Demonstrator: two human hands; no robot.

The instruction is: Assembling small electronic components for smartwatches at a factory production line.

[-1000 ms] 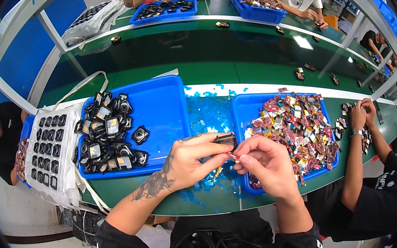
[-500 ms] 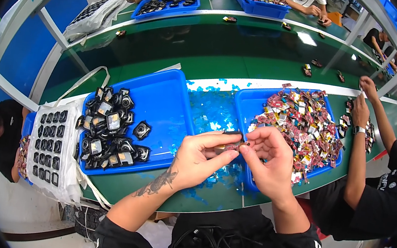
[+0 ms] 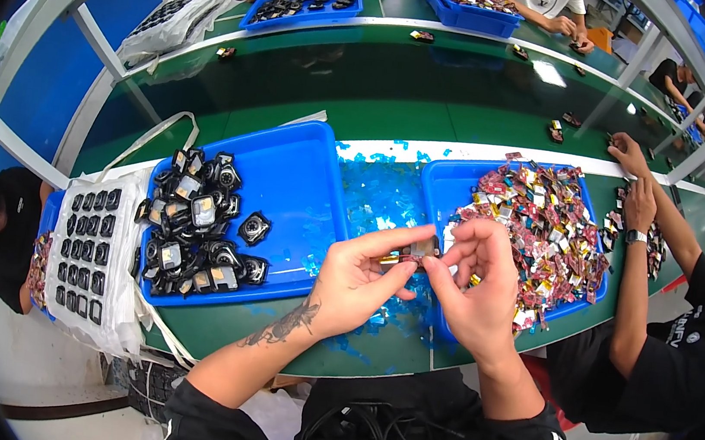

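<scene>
Pinching a dark part (image 3: pixel 422 247) in their fingers (image 3: pixel 389 241), left hand (image 3: pixel 349 285) and right hand (image 3: pixel 482 300) meet above the bench (image 3: pixel 389 357), between a tray (image 3: pixel 300 184) of black casings (image 3: pixel 217 261) and a bin (image 3: pixel 444 178) of reddish boards (image 3: pixel 545 251); a green surface (image 3: pixel 324 86) lies beyond.

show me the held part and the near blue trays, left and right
Held part (image 3: pixel 424 248): head view, on its flat face.
Left near tray (image 3: pixel 300 188): head view, on its bare floor.
Right near tray (image 3: pixel 449 184): head view, inside its far-left corner.
</scene>
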